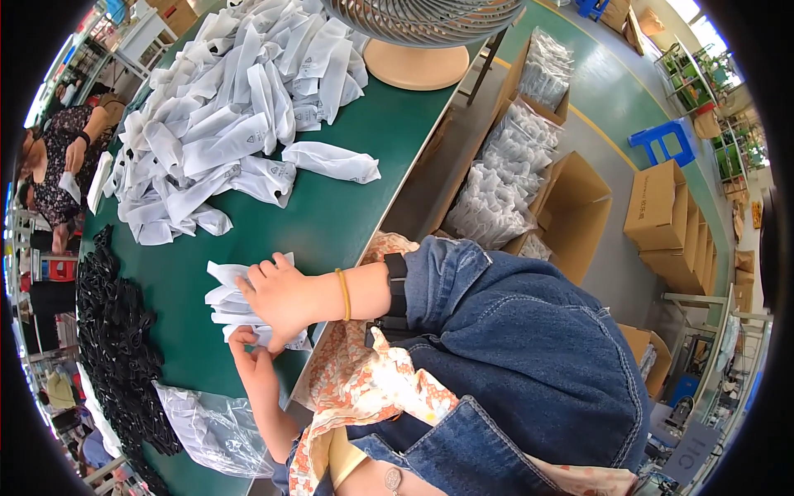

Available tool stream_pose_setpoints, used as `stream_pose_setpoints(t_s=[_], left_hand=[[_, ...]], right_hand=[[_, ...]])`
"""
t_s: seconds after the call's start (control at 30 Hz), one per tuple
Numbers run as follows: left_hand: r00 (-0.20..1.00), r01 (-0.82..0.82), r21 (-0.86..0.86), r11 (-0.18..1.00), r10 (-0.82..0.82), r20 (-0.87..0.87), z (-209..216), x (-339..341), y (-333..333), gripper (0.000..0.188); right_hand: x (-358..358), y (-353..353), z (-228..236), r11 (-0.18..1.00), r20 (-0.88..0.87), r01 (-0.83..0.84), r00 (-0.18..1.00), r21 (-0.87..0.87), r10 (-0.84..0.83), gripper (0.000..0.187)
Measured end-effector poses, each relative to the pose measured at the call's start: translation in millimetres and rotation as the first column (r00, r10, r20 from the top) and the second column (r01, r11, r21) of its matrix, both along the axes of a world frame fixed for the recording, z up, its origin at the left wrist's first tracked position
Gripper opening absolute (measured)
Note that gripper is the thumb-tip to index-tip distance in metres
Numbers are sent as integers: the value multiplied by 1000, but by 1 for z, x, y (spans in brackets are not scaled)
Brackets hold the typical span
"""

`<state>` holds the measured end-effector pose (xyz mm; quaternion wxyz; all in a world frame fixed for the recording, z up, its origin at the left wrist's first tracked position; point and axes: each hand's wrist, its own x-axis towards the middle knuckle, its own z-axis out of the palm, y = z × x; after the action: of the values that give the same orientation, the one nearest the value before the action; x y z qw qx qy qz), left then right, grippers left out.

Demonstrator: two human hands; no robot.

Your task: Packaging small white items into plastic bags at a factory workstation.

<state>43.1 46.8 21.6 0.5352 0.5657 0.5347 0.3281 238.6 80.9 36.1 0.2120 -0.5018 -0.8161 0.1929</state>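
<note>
A small stack of white pouches (222, 296) lies on the green table (339, 219) near its edge, under both my hands. My right hand (285, 299), with a yellow band at the wrist, spans the stack from above, its fingers bent over the top and its thumb toward the near side. At the near end of the stack, my left hand (255, 357) has its fingers closed on the pouches' edge; some fingertips are hidden. Farther off, a large heap of similar filled white pouches (223, 136) covers the table, one pouch (331, 162) sticking out to the right.
Black cables (120, 355) lie piled along the left. A clear plastic bag (215, 430) with white pouches is beside my left forearm. A fan (418, 62) stands at the far table edge. Open cartons (579, 211) and bagged goods (504, 178) stand right of the table. Another person (70, 157) works across it.
</note>
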Motion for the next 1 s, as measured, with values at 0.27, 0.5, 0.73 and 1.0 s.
stream_pose_setpoints(t_s=[0.27,0.5,0.73,1.0], left_hand=[[802,327,97,940,-222,-554,26,-10,3,40],[530,543,331,772,-9,-848,41,32,16,87],[649,597,234,767,-290,-704,20,12,36,110],[873,372,265,890,-239,-425,12,22,23,111]], right_hand=[[-1,6,-9,995,83,-66,995,76,60,108],[14,26,-24,899,98,-435,898,51,429,85],[27,12,-44,927,-31,-290,952,238,305,74],[38,9,-50,828,-190,-128,944,546,271,71]])
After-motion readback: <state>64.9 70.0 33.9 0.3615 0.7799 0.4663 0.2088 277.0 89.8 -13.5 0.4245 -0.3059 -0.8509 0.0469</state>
